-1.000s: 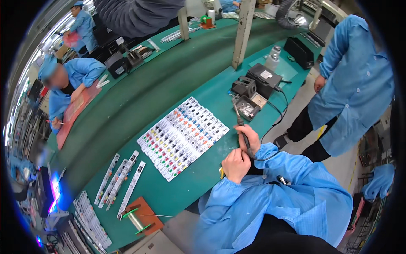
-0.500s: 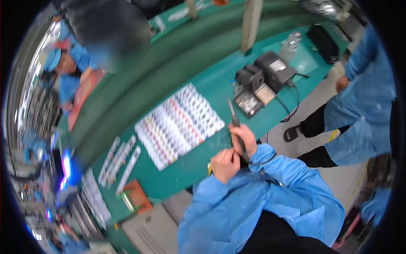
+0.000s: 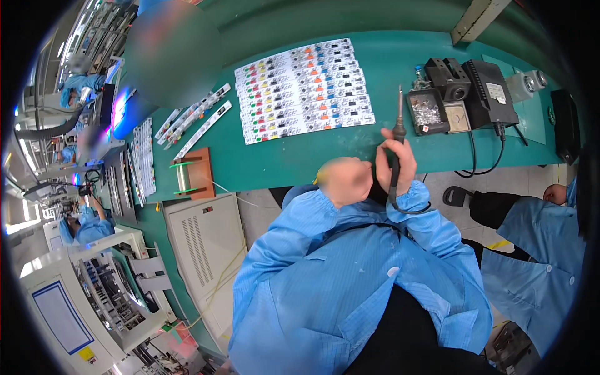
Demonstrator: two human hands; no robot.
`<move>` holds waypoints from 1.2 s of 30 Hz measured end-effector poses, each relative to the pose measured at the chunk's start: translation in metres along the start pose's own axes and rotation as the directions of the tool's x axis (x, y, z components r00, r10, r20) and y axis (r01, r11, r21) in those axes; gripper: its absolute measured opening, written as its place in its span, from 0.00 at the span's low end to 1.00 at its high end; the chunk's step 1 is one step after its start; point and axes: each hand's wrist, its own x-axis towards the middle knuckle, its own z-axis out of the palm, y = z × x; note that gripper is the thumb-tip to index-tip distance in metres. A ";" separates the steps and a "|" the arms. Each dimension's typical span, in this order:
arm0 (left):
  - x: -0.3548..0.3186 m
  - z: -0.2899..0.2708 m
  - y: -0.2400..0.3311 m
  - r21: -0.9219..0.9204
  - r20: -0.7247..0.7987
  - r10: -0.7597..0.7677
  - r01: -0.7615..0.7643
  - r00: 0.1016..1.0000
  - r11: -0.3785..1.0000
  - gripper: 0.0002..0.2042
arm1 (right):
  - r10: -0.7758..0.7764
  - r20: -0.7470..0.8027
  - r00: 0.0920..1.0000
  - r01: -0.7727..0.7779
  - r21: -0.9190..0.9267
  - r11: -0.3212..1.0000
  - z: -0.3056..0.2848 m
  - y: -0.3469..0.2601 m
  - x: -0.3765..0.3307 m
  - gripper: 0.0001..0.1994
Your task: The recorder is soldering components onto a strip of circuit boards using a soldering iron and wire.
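Head view: right hand [image 3: 395, 164] at the near edge of the green worktop [image 3: 294, 159], fingers curled tight round the black handle of a slim soldering iron [image 3: 398, 128], grey metal tip pointing up and away, black cord looping under the blue sleeve. Left hand [image 3: 345, 181] just beside, blurred, finger state impossible to tell. Beyond the tip, white panel of small circuit boards [image 3: 304, 89]; toward the right end, black soldering station [image 3: 484, 94].

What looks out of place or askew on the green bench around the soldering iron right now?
Nothing stands out. The right hand holds the soldering iron tip-up, the circuit board panel lies flat, and the solder spool sits on its stand.
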 end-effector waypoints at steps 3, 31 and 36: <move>-0.003 -0.011 0.007 -0.056 0.020 -0.017 0.018 1.000 0.998 0.02 | 0.002 -0.016 1.000 -0.003 -0.058 0.998 0.002 0.000 -0.002 0.22; -0.043 -0.153 -0.067 0.405 -0.326 -0.427 0.533 0.844 0.743 0.07 | 0.273 0.115 0.955 -0.210 -0.387 0.898 -0.009 -0.013 0.007 0.19; -0.072 -0.165 -0.014 0.177 0.018 -0.283 0.275 0.959 0.945 0.11 | 0.190 0.065 0.980 -0.159 -0.325 0.932 -0.021 -0.014 -0.002 0.18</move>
